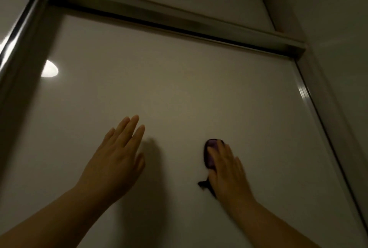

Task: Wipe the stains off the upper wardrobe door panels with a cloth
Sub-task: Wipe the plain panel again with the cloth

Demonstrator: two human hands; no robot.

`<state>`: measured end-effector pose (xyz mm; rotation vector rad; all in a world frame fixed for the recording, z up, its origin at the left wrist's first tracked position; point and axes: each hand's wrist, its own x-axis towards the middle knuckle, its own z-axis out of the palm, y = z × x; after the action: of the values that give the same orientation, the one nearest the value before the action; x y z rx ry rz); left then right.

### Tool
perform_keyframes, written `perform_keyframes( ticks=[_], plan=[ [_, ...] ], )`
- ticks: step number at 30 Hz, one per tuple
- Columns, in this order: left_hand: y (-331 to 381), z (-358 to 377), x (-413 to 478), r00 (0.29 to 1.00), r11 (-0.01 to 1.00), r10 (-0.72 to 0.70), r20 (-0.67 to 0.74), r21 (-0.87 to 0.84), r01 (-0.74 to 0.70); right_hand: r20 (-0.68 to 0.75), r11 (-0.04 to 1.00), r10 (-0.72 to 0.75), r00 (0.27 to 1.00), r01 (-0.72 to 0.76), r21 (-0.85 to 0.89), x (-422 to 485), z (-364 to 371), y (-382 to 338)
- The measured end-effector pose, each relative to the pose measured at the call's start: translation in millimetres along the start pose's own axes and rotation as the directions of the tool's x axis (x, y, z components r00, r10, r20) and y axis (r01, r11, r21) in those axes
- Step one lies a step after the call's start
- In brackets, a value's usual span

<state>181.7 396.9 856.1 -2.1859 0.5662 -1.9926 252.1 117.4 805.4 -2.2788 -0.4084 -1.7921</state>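
Observation:
A glossy white upper wardrobe door panel point(179, 80) fills the view, seen from below. My right hand point(227, 170) presses a dark purple cloth point(210, 153) flat against the panel at lower right; a dark corner of the cloth sticks out below the palm. My left hand point(117, 158) is held up at lower centre-left, fingers straight and together, close to the panel with its shadow beside it; it holds nothing. No stain is clear in this dim, blurred frame.
A metal top rail point(179, 23) runs across above the panel. Metal frame strips edge it at the right point(310, 104) and left point(22, 34). A second panel point(12, 9) lies far left. A lamp's reflection point(49, 68) glints on the panel.

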Motion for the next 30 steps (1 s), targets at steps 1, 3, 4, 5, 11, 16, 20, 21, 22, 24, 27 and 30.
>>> perform_keyframes(
  ticks=[1,3,4,5,11,16,20,21,22,24,27,30],
  plan=[
    [-3.2,1.1,-2.7,1.0,1.0,-0.004,0.015,0.008,0.004,-0.03,0.994,0.103,0.994,-0.102,0.026,-4.4,2.9,0.2],
    [-10.8,3.5,-9.1,0.999,1.0,-0.015,0.047,0.028,0.013,-0.106,0.97,0.238,0.966,-0.23,0.085,-17.7,14.4,-11.5],
    [-15.1,4.5,-11.9,0.998,0.999,-0.021,0.06,0.04,0.019,-0.115,0.962,0.264,0.958,-0.251,0.111,-24.9,22.2,-21.8],
    [-19.4,5.1,-15.4,0.997,0.998,-0.028,0.074,0.051,0.024,-0.132,0.964,0.256,0.958,-0.242,0.115,-31.6,29.7,-35.2],
    [-36.1,3.5,-24.4,0.995,0.997,-0.048,0.083,0.058,0.043,-0.016,0.984,-0.179,0.984,0.179,0.004,-26.4,39.2,-109.5],
    [-59.2,-10.7,-21.3,0.999,0.998,-0.041,0.024,0.044,0.04,0.004,0.991,-0.123,0.992,0.122,0.057,39.8,23.2,-109.4],
    [-84.3,-22.9,-30.9,0.999,0.999,-0.032,0.025,0.034,0.032,-0.003,0.982,0.148,0.989,-0.146,0.118,93.9,3.5,-133.2],
    [-91.1,-25.8,-33.8,0.999,0.999,-0.018,0.026,0.037,0.017,-0.003,0.976,0.171,0.985,-0.169,0.134,103.8,3.8,-145.9],
    [-99.3,-29.8,-36.9,1.0,0.999,-0.005,0.022,0.039,0.004,-0.001,0.976,0.165,0.986,-0.163,0.147,112.2,4.4,-161.7],
    [-111.7,-37.7,-41.4,1.0,0.999,-0.008,0.017,0.037,0.008,0.001,0.985,0.075,0.997,-0.074,0.153,118.4,10.8,-195.7],
    [-127.2,-49.5,-51.1,0.999,0.999,-0.035,0.007,0.03,0.035,0.029,0.984,-0.121,0.992,0.116,0.138,100.9,26.8,-241.7],
    [-135.7,-56.0,-60.8,0.999,0.998,-0.049,0.009,0.031,0.049,0.053,0.95,-0.28,0.958,0.269,0.159,62.6,40.3,-252.1]
  ],
)
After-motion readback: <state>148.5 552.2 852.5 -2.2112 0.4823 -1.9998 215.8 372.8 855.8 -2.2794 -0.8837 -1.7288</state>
